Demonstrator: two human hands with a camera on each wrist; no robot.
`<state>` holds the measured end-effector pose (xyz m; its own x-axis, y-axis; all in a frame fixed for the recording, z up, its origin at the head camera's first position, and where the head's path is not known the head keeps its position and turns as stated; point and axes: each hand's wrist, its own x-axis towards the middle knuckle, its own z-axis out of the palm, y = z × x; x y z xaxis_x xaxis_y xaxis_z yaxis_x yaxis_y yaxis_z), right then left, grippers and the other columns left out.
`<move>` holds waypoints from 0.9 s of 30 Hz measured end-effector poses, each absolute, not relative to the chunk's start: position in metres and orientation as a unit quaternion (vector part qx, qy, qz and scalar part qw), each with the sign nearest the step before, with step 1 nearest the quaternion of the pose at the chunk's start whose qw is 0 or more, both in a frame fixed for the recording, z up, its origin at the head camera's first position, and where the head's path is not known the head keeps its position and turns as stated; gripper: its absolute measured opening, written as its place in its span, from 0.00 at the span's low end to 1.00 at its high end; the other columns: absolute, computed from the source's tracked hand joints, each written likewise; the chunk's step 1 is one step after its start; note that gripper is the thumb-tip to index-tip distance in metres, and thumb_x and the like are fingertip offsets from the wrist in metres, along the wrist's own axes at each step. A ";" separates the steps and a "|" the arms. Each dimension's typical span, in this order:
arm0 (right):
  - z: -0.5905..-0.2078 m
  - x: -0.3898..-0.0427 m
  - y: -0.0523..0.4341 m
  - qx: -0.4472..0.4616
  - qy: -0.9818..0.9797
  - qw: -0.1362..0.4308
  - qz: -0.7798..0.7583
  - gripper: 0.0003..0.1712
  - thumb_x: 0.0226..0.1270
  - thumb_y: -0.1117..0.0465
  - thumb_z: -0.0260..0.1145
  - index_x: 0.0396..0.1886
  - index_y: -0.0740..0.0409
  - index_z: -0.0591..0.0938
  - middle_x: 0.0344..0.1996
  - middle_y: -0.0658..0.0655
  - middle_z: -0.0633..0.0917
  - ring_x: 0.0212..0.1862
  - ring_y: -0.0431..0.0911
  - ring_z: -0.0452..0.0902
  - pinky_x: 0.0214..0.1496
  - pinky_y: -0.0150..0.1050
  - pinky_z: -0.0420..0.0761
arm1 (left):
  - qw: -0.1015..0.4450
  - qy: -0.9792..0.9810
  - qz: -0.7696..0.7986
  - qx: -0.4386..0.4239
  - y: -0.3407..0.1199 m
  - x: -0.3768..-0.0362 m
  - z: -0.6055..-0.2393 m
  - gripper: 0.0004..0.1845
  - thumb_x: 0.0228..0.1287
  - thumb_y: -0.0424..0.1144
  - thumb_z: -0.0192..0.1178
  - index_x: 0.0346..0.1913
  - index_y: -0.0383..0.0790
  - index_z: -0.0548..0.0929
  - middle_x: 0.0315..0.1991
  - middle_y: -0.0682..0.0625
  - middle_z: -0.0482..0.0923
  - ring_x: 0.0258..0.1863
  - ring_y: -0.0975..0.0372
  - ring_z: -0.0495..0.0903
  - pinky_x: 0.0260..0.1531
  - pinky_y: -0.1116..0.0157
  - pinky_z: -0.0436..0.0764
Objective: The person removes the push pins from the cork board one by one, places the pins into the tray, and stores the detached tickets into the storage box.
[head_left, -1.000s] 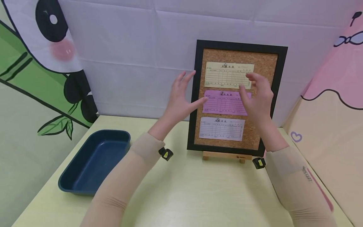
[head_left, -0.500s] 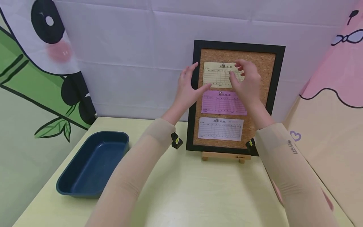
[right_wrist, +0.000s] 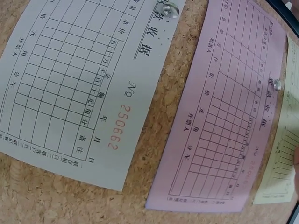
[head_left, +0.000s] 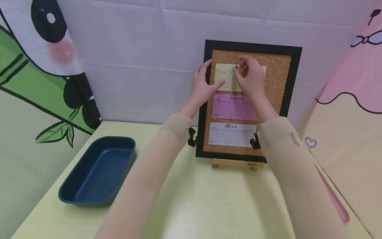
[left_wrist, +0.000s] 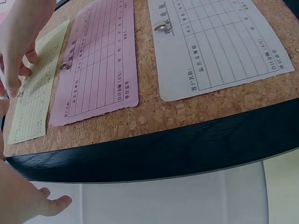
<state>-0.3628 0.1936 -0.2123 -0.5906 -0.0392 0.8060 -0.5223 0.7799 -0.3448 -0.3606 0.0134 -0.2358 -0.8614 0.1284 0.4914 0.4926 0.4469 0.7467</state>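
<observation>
A black-framed cork board (head_left: pixel 253 44) stands on a small wooden easel (head_left: pixel 237 163). Three slips are pinned to it: yellow (head_left: pixel 223 78) on top, pink (head_left: pixel 229 108) in the middle, white (head_left: pixel 231 134) at the bottom. My left hand (head_left: pixel 207 81) lies open, thumb pressing the yellow slip's lower left and fingers on the frame's left edge. My right hand (head_left: pixel 240 70) curls its fingertips round the yellow slip's push pin (head_left: pixel 236 67). The left wrist view shows the pink slip (left_wrist: pixel 98 65), the white slip (left_wrist: pixel 219 42) and the right hand (left_wrist: pixel 18 42) over the yellow slip (left_wrist: pixel 32 107).
A dark blue tray (head_left: pixel 125 141) sits on the pale yellow table (head_left: pixel 209 199) at the left. White and cartoon-printed cloth walls close in the back and both sides. A pink item (head_left: pixel 337 202) lies at the table's right edge, under my right arm.
Both hands have risen and closed in on the top of the board. The left thumb has landed on the yellow slip; the right fingertips have reached its pin.
</observation>
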 end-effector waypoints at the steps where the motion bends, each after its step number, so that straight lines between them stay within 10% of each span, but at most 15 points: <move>1: -0.212 -0.363 0.193 0.158 -0.848 0.418 0.283 0.20 0.65 0.58 0.63 0.55 0.60 0.75 0.39 0.61 0.79 0.38 0.48 0.71 0.44 0.39 0.71 | 0.185 -0.831 -0.490 -0.188 0.014 -0.362 -0.235 0.44 0.56 0.58 0.64 0.72 0.62 0.53 0.73 0.49 0.47 0.72 0.59 0.50 0.66 0.55 0.61; 27: -0.212 -0.370 0.192 0.107 -0.863 0.424 0.252 0.14 0.67 0.54 0.61 0.43 0.59 0.82 0.36 0.58 0.79 0.40 0.47 0.71 0.42 0.37 0.69 | 0.223 -0.811 -0.506 -0.190 0.018 -0.373 -0.245 0.15 0.61 0.46 0.63 0.47 0.43 0.77 0.57 0.45 0.64 0.59 0.57 0.64 0.61 0.66 0.63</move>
<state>-0.3696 0.1916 -0.2121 -0.6173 0.0283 0.7862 -0.3984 0.8505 -0.3434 -0.3733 0.0181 -0.2445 -0.8282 0.0823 0.5543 0.5341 0.4155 0.7363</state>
